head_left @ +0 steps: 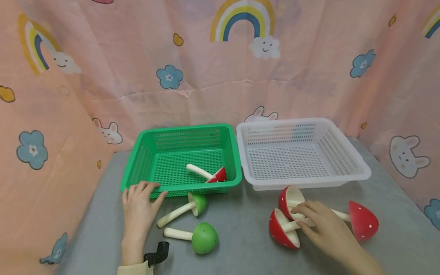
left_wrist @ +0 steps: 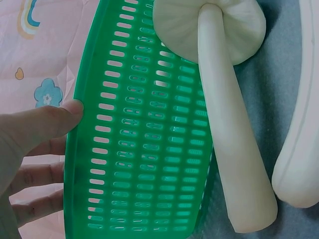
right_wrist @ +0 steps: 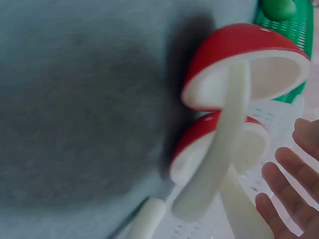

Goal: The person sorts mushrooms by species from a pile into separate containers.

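My left hand (head_left: 139,210) holds the near left rim of the green basket (head_left: 183,187). In the left wrist view its thumb (left_wrist: 67,115) lies at the rim, with the fingers on the rim's other side. Two toy mushrooms with green caps, one (head_left: 198,204) behind the other (head_left: 204,238), lie beside that hand. My right hand (head_left: 327,227) hovers over a pair of white-stemmed red mushrooms, one in front (head_left: 278,228) and one behind (head_left: 283,197). In the right wrist view its fingers (right_wrist: 289,184) are spread apart, beside the stems and gripping none.
Inside the green basket lies a red mushroom (head_left: 218,175). A white basket (head_left: 306,180) stands right beside it. Another red mushroom (head_left: 363,221) rests right of my right hand. The grey table (head_left: 244,252) is backed by a pink patterned curtain (head_left: 210,100).
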Action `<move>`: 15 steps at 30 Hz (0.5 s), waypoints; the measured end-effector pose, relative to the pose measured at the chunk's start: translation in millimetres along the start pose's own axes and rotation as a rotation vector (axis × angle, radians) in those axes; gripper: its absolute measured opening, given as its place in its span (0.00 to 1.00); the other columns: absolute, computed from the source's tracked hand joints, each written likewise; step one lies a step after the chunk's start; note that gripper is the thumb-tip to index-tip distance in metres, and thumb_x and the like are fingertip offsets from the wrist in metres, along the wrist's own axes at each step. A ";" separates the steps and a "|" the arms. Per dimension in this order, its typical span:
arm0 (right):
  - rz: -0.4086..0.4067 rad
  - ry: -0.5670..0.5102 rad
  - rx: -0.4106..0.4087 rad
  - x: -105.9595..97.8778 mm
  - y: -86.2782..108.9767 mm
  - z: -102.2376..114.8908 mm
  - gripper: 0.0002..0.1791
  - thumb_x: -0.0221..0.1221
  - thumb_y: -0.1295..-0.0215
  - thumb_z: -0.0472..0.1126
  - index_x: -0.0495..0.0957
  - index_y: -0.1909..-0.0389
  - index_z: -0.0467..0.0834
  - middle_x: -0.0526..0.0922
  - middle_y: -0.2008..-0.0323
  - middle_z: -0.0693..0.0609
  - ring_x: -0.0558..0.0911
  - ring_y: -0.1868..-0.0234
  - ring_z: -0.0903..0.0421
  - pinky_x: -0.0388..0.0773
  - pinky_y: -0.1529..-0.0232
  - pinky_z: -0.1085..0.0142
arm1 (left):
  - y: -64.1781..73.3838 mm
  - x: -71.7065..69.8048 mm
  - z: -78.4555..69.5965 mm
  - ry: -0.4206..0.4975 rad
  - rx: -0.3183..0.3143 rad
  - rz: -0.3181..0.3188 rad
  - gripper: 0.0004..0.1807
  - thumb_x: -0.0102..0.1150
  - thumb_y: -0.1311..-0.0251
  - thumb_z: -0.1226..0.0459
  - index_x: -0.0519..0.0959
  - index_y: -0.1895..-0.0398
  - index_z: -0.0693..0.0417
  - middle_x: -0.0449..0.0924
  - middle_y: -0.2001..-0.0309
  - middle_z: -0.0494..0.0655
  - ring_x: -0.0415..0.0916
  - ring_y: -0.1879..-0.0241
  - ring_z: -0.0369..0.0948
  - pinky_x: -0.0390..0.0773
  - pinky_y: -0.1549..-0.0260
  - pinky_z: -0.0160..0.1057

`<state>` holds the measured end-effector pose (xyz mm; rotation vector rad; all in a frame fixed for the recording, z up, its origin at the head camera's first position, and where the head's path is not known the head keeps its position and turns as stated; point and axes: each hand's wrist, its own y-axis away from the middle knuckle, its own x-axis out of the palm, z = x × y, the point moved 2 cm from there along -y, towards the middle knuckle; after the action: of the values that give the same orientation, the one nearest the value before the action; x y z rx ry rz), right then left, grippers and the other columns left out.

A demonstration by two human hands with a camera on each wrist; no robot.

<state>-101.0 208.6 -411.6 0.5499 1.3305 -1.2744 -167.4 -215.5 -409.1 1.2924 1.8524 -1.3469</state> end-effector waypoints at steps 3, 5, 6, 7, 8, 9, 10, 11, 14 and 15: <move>-0.017 0.054 -0.046 3.5 4.7 -2.7 0.25 0.77 0.63 0.41 0.82 0.59 0.51 0.83 0.60 0.55 0.80 0.60 0.57 0.83 0.59 0.55 | 0.1 0.4 0.0 0.000 0.001 -0.005 0.17 0.70 0.47 0.57 0.83 0.56 0.54 0.80 0.54 0.54 0.70 0.47 0.57 0.53 0.35 0.69; -0.032 0.083 -0.085 6.0 7.3 -4.6 0.26 0.78 0.65 0.41 0.83 0.59 0.51 0.83 0.61 0.55 0.81 0.61 0.57 0.83 0.59 0.56 | 0.0 0.4 -0.1 -0.001 0.002 -0.007 0.17 0.70 0.48 0.58 0.83 0.56 0.54 0.80 0.54 0.54 0.70 0.47 0.57 0.53 0.35 0.69; -0.043 0.094 -0.112 7.2 8.4 -5.5 0.26 0.78 0.66 0.41 0.83 0.60 0.50 0.83 0.61 0.55 0.81 0.61 0.57 0.83 0.58 0.56 | 0.0 0.3 -0.2 -0.002 0.002 -0.008 0.17 0.70 0.48 0.58 0.83 0.56 0.54 0.80 0.54 0.54 0.70 0.47 0.57 0.53 0.35 0.69; -0.046 0.105 -0.132 8.2 9.5 -6.3 0.27 0.79 0.68 0.41 0.83 0.60 0.50 0.83 0.61 0.55 0.81 0.61 0.56 0.83 0.57 0.55 | -0.2 0.2 -0.3 -0.004 0.003 -0.008 0.17 0.70 0.48 0.58 0.83 0.56 0.54 0.80 0.54 0.54 0.70 0.47 0.57 0.54 0.35 0.69; -0.047 0.120 -0.155 9.2 10.3 -7.0 0.28 0.79 0.69 0.41 0.82 0.60 0.50 0.84 0.61 0.55 0.81 0.61 0.57 0.83 0.58 0.56 | -0.3 0.2 -0.4 -0.004 0.003 -0.007 0.17 0.70 0.48 0.58 0.83 0.56 0.54 0.80 0.54 0.54 0.70 0.47 0.57 0.54 0.35 0.69; -0.042 0.132 -0.172 10.3 11.4 -7.5 0.28 0.79 0.69 0.42 0.82 0.60 0.49 0.84 0.62 0.55 0.82 0.61 0.56 0.83 0.57 0.55 | -0.3 0.1 -0.5 -0.004 0.003 -0.007 0.17 0.70 0.48 0.57 0.83 0.56 0.54 0.80 0.54 0.54 0.70 0.47 0.57 0.54 0.35 0.69; -0.033 0.146 -0.189 11.2 12.4 -8.1 0.29 0.79 0.70 0.42 0.82 0.59 0.49 0.84 0.61 0.54 0.82 0.60 0.55 0.83 0.56 0.54 | -0.3 0.1 -0.6 -0.004 0.003 -0.006 0.17 0.70 0.48 0.57 0.83 0.56 0.54 0.80 0.54 0.54 0.70 0.47 0.57 0.54 0.35 0.68; -0.024 0.161 -0.209 12.2 13.2 -8.4 0.29 0.79 0.70 0.42 0.82 0.59 0.49 0.84 0.62 0.54 0.82 0.60 0.55 0.83 0.56 0.54 | -0.3 0.1 -0.6 -0.004 0.003 -0.004 0.17 0.70 0.48 0.57 0.83 0.56 0.54 0.80 0.54 0.54 0.70 0.47 0.57 0.54 0.35 0.68; 0.021 0.230 -0.253 15.8 15.6 -9.7 0.32 0.79 0.71 0.45 0.80 0.57 0.50 0.83 0.62 0.55 0.81 0.59 0.55 0.83 0.57 0.55 | -0.1 0.3 -0.4 -0.002 -0.001 -0.001 0.17 0.70 0.47 0.57 0.83 0.56 0.54 0.80 0.54 0.54 0.70 0.47 0.57 0.54 0.35 0.68; 0.029 0.249 -0.271 17.0 16.1 -10.3 0.32 0.79 0.70 0.45 0.80 0.57 0.50 0.82 0.62 0.55 0.81 0.58 0.55 0.83 0.58 0.56 | 0.0 0.4 -0.2 -0.002 -0.002 -0.001 0.17 0.69 0.47 0.57 0.83 0.56 0.54 0.80 0.54 0.54 0.70 0.47 0.57 0.54 0.35 0.68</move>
<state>-94.8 216.4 -435.1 0.5459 1.6664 -1.0031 -167.5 -215.1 -409.3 1.2886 1.8524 -1.3457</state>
